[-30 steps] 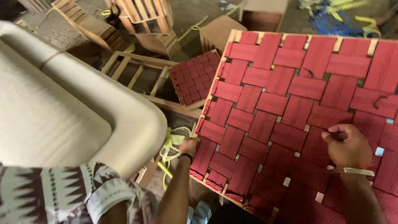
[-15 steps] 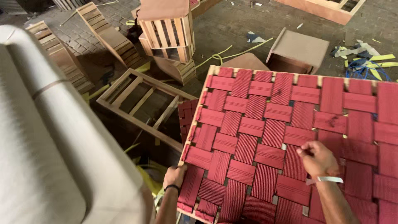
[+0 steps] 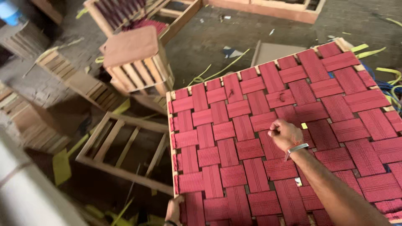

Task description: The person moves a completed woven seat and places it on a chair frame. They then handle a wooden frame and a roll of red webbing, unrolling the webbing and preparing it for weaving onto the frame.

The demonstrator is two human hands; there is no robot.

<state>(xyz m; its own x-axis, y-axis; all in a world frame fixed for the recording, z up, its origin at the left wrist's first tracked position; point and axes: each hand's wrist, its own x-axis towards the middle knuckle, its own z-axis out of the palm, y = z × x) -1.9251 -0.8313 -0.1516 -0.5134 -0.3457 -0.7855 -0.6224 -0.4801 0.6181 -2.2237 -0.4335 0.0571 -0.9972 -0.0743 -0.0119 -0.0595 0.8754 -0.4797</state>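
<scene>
The fingers of my right hand pinch together on the red woven panel, mid-weave. My left hand grips its near-left edge (fingers curled over the frame), so the panel stretches rightward and away from both.
</scene>
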